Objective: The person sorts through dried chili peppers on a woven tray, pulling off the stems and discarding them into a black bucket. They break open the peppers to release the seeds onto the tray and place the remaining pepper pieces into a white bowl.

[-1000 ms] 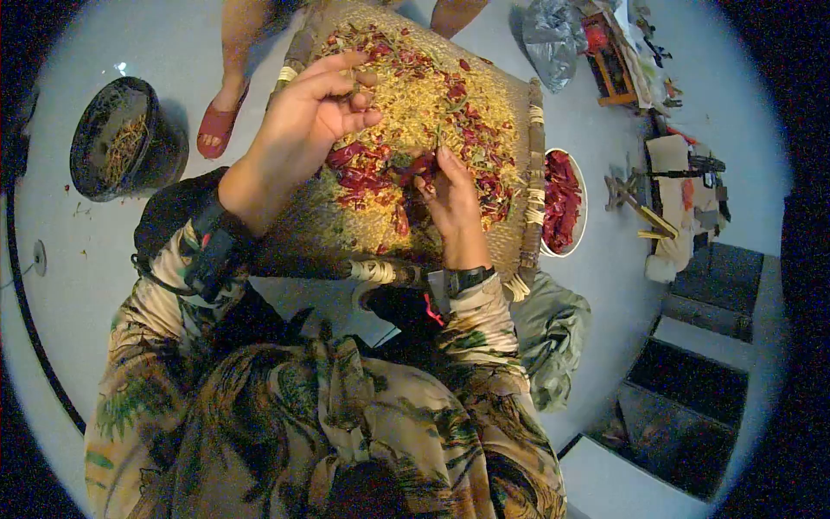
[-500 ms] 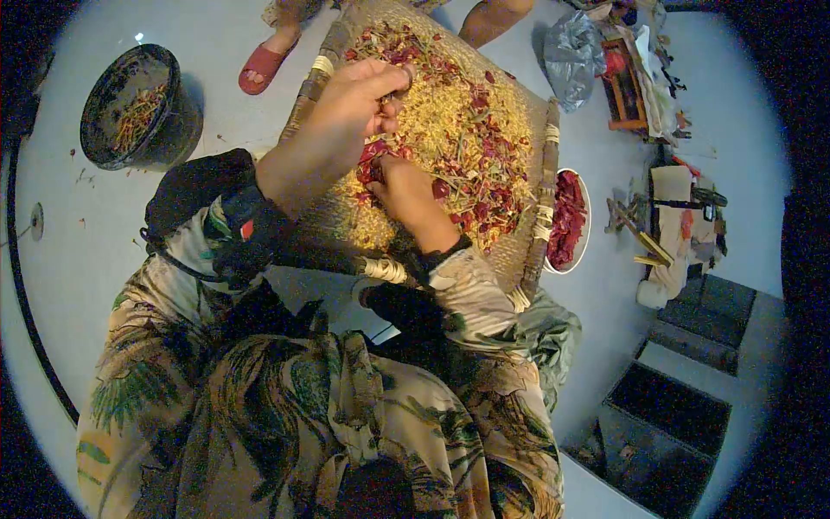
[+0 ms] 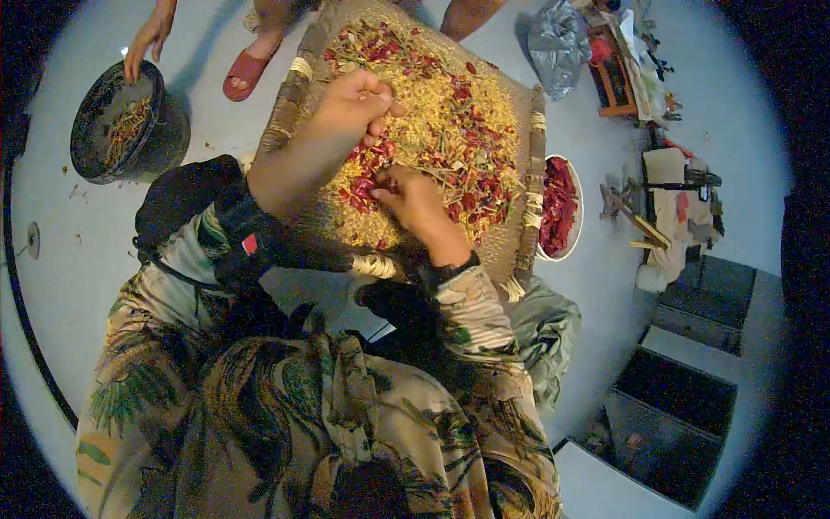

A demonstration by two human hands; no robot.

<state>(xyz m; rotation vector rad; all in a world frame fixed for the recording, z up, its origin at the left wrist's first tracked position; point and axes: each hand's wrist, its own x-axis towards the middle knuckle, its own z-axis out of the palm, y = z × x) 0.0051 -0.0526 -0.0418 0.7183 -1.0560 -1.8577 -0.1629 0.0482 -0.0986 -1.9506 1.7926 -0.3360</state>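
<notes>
A woven tray (image 3: 510, 246) with pole-like edges lies before the person on a pale floor (image 3: 95, 285), strewn with yellow bits (image 3: 424, 108), red peppers (image 3: 359, 195) and thin stems (image 3: 458, 177). The left hand (image 3: 380, 108) is above it, fingers curled; whether it grips anything, I cannot tell. The right hand (image 3: 380, 186) has bent fingers at the red peppers on the tray's near part, its grip unclear. To the left, a black bucket (image 3: 173, 143) contains stalks (image 3: 127, 134), a co-worker's hand (image 3: 147, 45) at its rim. Just beside the tray's right edge, a white bowl (image 3: 581, 221) contains more red peppers. A plastic bag (image 3: 553, 52) sits beyond.
</notes>
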